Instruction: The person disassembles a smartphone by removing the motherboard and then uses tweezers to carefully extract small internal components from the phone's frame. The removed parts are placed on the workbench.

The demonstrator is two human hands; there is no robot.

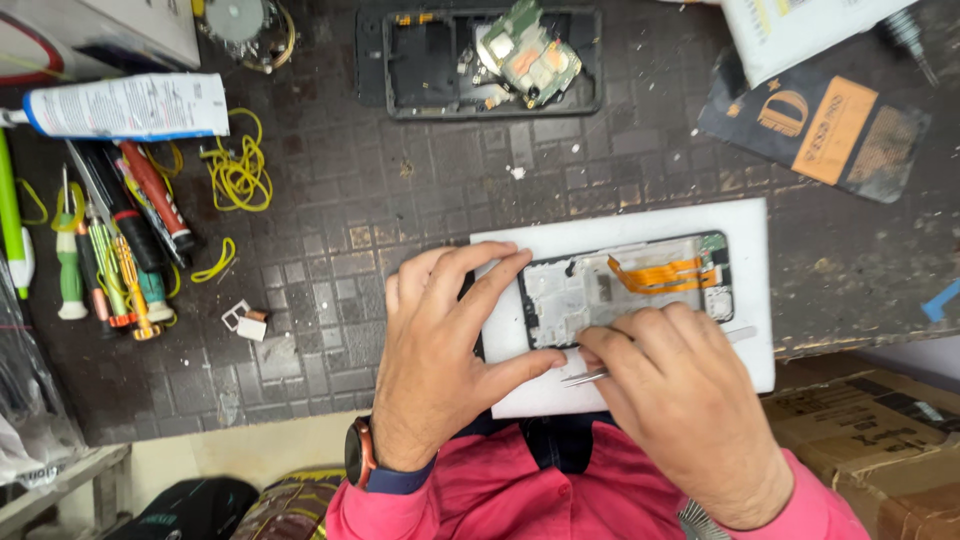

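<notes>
An opened phone frame [640, 290] with an orange flex cable [655, 273] lies on a white foam pad [750, 230]. My left hand [440, 350] grips the frame's left end, thumb at its lower edge and fingers along the top. My right hand [680, 400] rests on the frame's lower edge and holds metal tweezers [585, 377], whose tip points left toward my left thumb.
A second black phone shell [400, 70] with a green circuit board [525, 50] lies at the back. Screwdrivers [110, 260], a white glue tube [130, 105] and yellow rubber bands [240, 170] sit left. A black-and-orange packet [820, 125] lies at right. Cardboard box [880, 440] below the table edge.
</notes>
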